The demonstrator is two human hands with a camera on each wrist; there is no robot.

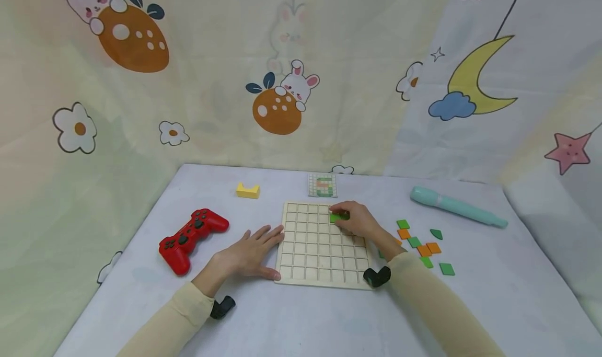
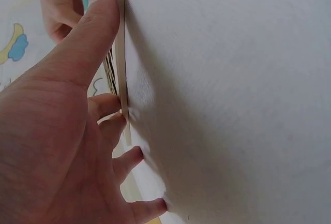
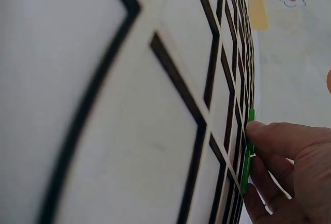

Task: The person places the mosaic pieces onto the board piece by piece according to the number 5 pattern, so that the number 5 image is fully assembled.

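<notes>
A pale wooden grid board (image 1: 324, 261) lies flat on the white table. My left hand (image 1: 249, 253), fingers spread, rests at its left edge, with the thumb on the near corner; the left wrist view shows the thumb (image 2: 95, 32) along the board's side. Over the board's far right part, my right hand (image 1: 357, 222) pinches a green square tile (image 1: 345, 216). Beside it, another green tile (image 1: 334, 218) sits in the far row. Both green tiles show edge-on in the right wrist view, where thumb and fingers touch them and partly hide them.
Several loose green and orange tiles (image 1: 424, 251) lie right of the board. A pattern card (image 1: 322, 185) is behind it. A yellow block (image 1: 247, 191) and red game controller (image 1: 194, 240) stand left; a teal pen-like stick (image 1: 458, 207) lies at back right.
</notes>
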